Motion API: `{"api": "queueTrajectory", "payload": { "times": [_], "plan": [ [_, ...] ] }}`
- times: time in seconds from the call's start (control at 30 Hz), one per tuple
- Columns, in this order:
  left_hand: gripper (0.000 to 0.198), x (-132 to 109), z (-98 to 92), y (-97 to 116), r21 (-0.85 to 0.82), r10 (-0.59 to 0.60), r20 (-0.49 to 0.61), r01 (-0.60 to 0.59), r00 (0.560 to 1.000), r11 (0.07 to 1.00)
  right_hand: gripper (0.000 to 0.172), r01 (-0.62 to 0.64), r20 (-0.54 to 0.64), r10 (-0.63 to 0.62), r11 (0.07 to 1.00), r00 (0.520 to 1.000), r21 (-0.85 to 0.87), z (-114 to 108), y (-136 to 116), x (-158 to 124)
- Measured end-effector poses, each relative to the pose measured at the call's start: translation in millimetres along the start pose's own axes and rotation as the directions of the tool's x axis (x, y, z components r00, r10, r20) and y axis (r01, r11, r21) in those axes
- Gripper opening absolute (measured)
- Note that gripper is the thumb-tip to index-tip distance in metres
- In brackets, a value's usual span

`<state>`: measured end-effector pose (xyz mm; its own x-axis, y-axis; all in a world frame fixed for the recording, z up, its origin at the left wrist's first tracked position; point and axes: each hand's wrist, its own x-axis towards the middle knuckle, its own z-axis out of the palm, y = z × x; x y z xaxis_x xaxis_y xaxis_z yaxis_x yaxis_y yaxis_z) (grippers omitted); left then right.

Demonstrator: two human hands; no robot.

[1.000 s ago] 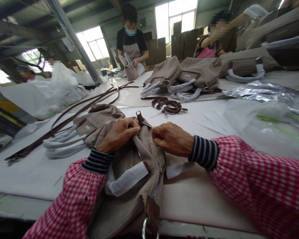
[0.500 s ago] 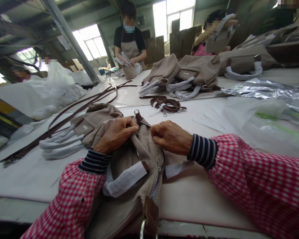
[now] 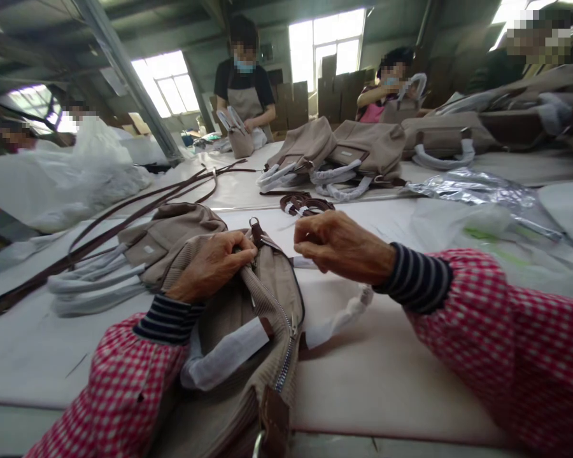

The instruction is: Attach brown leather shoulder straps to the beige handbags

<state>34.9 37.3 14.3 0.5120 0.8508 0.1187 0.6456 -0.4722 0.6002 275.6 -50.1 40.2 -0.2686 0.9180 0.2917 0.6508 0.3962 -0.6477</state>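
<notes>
A taupe ribbed handbag (image 3: 229, 407) lies lengthwise before me, its metal zipper (image 3: 284, 369) partly open along the top. White wrapping covers its handle (image 3: 226, 359); a second wrapped handle (image 3: 337, 321) sticks out on the right side. Fingers of my left hand (image 3: 214, 264) pinch the bag's edge at the far end of the zipper, beside a brown leather tab with a metal ring (image 3: 256, 234). My right hand (image 3: 341, 245) hovers to the right of the bag, apart from it, with curled fingers; whether anything small is between them is hidden.
Another taupe bag (image 3: 172, 238) lies to the left, near long brown straps (image 3: 143, 194). Coiled straps (image 3: 310, 205) sit beyond my right hand. More bags (image 3: 363, 149) are piled farther back, with silver foil (image 3: 477, 187) and clear plastic at right. Co-workers (image 3: 243, 83) handle bags across the table.
My right hand has moved right, away from the bag's zipper end. My left hand keeps its hold on the edge. The view has shifted slightly, and a co-worker at back right has lowered a bag.
</notes>
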Motion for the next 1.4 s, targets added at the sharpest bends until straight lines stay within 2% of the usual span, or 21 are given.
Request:
{"api": "queueTrajectory", "payload": {
  "times": [0.1, 0.17, 0.2, 0.27, 0.33, 0.43, 0.47, 0.53, 0.67, 0.8, 0.9, 1.0, 1.07, 1.13, 1.2, 1.23, 1.33, 1.4],
  "plan": [
    [0.026, 1, 0.3, -2, 0.021, 0.025, -0.005, -0.025, 1.0, 0.999, 0.008, -0.042, -0.127, 0.054, 0.994, 0.99, 0.102, -48, 1, -13],
    [0.026, 2, 0.7, -1, 0.044, 0.038, -0.006, -0.038, 0.999, 0.998, 0.005, -0.101, -0.223, 0.135, 0.982, 0.965, 0.157, -75, 7, -23],
    [0.025, 2, 0.8, 0, 0.053, 0.042, -0.005, -0.042, 0.999, 0.998, 0.005, -0.136, -0.254, 0.181, 0.974, 0.95, 0.183, -85, 12, -27],
    [0.024, 1, 1.1, 2, 0.064, 0.056, -0.002, -0.056, 0.998, 0.996, 0.006, -0.209, -0.242, 0.261, 0.953, 0.934, 0.221, -95, 29, -27],
    [0.023, 1, 1.4, 3, 0.071, 0.071, -0.008, -0.07, 0.997, 0.995, 0.005, -0.271, -0.166, 0.3, 0.946, 0.939, 0.178, -92, 48, -17],
    [0.023, 0, 1.8, 4, 0.076, 0.094, -0.013, -0.092, 0.996, 0.993, 0.007, -0.281, -0.082, 0.271, 0.944, 0.959, -0.173, -68, 75, 15],
    [0.023, 0, 1.9, 3, 0.075, 0.099, -0.015, -0.098, 0.995, 0.992, 0.008, -0.265, -0.075, 0.254, 0.916, 0.964, -0.302, -58, 81, 29],
    [0.022, 0, 2.4, 2, 0.074, 0.101, -0.015, -0.1, 0.995, 0.992, 0.011, -0.246, -0.067, 0.241, 0.865, 0.968, -0.438, -37, 90, 55],
    [0.023, -1, 4.7, -1, 0.07, 0.08, -0.017, -0.078, 0.997, 0.994, 0.013, -0.252, 0.008, 0.294, 0.831, 0.956, -0.495, -4, 98, 95],
    [0.022, 0, 7.1, -6, 0.065, 0.086, -0.028, -0.084, 0.996, 0.994, 0.015, -0.242, 0.046, 0.314, 0.81, 0.948, -0.534, 4, 101, 103],
    [0.018, 2, 8.2, -8, 0.056, 0.116, -0.036, -0.113, 0.993, 0.992, 0.015, -0.215, 0.042, 0.28, 0.815, 0.959, -0.538, -8, 99, 92],
    [0.016, 3, 8.8, -10, 0.036, 0.14, -0.042, -0.139, 0.989, 0.99, 0.014, -0.173, 0.023, 0.215, 0.842, 0.976, -0.512, -29, 85, 70],
    [0.015, 4, 9.1, -11, 0.025, 0.139, -0.048, -0.137, 0.989, 0.99, 0.011, -0.073, 0.036, 0.102, 0.881, 0.994, -0.468, -42, 69, 50],
    [0.016, 5, 9.2, -11, 0.027, 0.14, -0.045, -0.139, 0.989, 0.99, 0.011, 0.106, 0.103, -0.071, 0.911, 0.992, -0.398, -50, 49, 24],
    [0.018, 5, 9.2, -11, 0.035, 0.146, -0.044, -0.144, 0.988, 0.989, 0.017, 0.283, 0.216, -0.218, 0.897, 0.952, -0.339, -51, 29, -4],
    [0.019, 5, 9.2, -10, 0.039, 0.148, -0.041, -0.147, 0.988, 0.988, 0.019, 0.337, 0.281, -0.25, 0.883, 0.927, -0.327, -50, 22, -18],
    [0.022, 6, 9.0, -7, 0.047, 0.161, -0.039, -0.159, 0.986, 0.986, 0.024, 0.411, 0.459, -0.243, 0.856, 0.855, -0.312, -39, 11, -51],
    [0.022, 6, 8.6, -5, 0.052, 0.164, -0.04, -0.162, 0.986, 0.985, 0.025, 0.418, 0.522, -0.22, 0.858, 0.824, -0.299, -32, 13, -64]
  ]
}}
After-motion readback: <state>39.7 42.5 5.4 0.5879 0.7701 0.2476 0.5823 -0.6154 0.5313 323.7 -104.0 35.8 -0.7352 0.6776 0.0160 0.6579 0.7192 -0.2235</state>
